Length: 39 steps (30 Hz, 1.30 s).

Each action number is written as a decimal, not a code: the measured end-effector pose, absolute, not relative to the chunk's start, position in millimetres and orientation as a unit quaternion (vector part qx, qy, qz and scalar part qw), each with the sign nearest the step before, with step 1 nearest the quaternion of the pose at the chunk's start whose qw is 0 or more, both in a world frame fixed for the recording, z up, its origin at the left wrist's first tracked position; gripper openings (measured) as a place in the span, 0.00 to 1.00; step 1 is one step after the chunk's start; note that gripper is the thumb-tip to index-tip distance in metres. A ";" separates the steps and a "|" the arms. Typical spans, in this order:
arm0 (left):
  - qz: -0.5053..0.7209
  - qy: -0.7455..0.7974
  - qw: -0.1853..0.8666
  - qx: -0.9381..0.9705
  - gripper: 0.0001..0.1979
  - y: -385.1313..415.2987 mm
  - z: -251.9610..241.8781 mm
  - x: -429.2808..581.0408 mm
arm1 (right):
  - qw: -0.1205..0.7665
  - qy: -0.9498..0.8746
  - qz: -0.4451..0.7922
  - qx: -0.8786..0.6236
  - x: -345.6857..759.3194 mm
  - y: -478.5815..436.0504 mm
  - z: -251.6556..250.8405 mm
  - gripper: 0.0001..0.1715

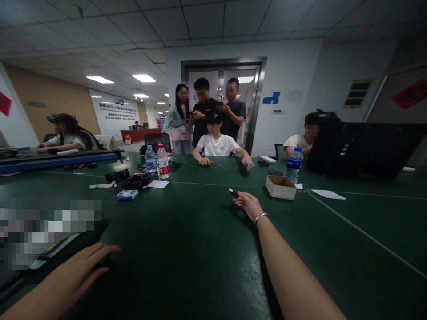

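My right hand (248, 206) reaches out over the green table (187, 240), a metal bracelet on its wrist. Its fingers are closed on a small black stick-like object (234, 193) with a pale, light-coloured tip pointing away to the left; its exact kind is too small to tell. Near the table's left side, my left hand (88, 262) has its thumb and fingers stretched apart. Something dark shows between that thumb and the fingers, but I cannot tell whether it is a thing or shadow. An open cardboard box (280, 190) stands to the right of my right hand.
Water bottles (163, 163) and black gear (135, 181) lie ahead left, near a blue-and-white packet (127, 194). Another bottle (294, 165) stands behind the box. A person in white (218, 144) sits opposite, hands over the table. A large black monitor (363, 151) is at right.
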<state>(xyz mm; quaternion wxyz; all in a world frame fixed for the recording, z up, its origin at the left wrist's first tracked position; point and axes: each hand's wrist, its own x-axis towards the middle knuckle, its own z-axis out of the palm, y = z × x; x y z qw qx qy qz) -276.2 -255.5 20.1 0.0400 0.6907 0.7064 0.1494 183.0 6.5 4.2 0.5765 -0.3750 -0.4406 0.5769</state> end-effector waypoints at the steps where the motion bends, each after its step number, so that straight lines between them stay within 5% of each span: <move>1: 0.136 0.694 0.045 0.705 0.19 -244.9 28.5 -268.6 | 0.576 -0.441 0.577 -0.376 183.1 6.4 4.3 0.14; 13: -0.071 0.730 -0.105 0.672 0.18 -174.9 60.9 -269.1 | 0.571 -0.446 0.574 -0.382 182.8 4.9 4.8 0.12; 17: 0.009 0.689 -0.151 0.709 0.20 -146.3 82.3 -203.8 | 0.572 -0.443 0.576 -0.381 181.4 4.8 5.7 0.11; 22: 0.202 0.599 0.084 0.770 0.23 -77.7 87.8 -85.2 | 0.559 -0.456 0.578 -0.382 180.8 3.8 8.0 0.10; 28: 0.448 0.553 0.472 0.520 0.22 -15.6 36.0 12.7 | 0.545 -0.484 0.570 -0.379 180.4 5.9 4.8 0.14; 39: 0.556 0.469 0.428 0.537 0.12 -18.6 1.2 23.0 | 0.525 -0.526 0.541 -0.393 175.4 3.0 5.6 0.14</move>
